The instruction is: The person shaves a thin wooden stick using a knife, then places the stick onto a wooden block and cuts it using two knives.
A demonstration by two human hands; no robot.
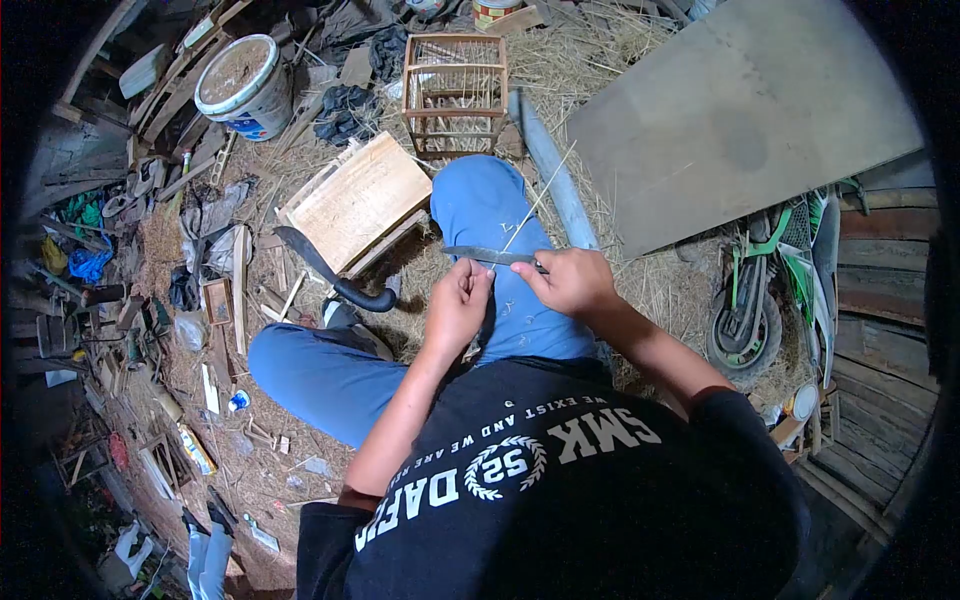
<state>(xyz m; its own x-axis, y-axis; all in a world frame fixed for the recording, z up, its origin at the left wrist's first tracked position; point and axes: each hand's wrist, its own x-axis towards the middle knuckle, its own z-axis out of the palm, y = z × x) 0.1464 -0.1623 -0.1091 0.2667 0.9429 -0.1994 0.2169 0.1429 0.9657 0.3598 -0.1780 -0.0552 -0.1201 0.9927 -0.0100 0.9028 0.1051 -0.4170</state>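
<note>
1. At the far left of the littered floor [283, 480], a bucket [240, 85] holds brown material; its bottom is hard to make out.
2. Beside the pale wooden box's [360, 195] near-left corner lies a curved blade [325, 268] with a black handle.
3. Above the raised knee [480, 195], the left hand [458, 308] has thumb and forefinger closed on the thin strip [541, 194], whose lower end is hidden between them.
4. Over the same knee, the strip slants up and right: pale, straight, slender. It meets the dark, narrow knife [495, 257]; which lies uppermost there is unclear.
5. To the right, the right hand [575, 285] is closed around the knife's handle, mostly concealing it, the thumb along the blade.
6. Farther right, a large panel [740, 110] partly covers a green-and-white motorcycle [800, 250].
</note>
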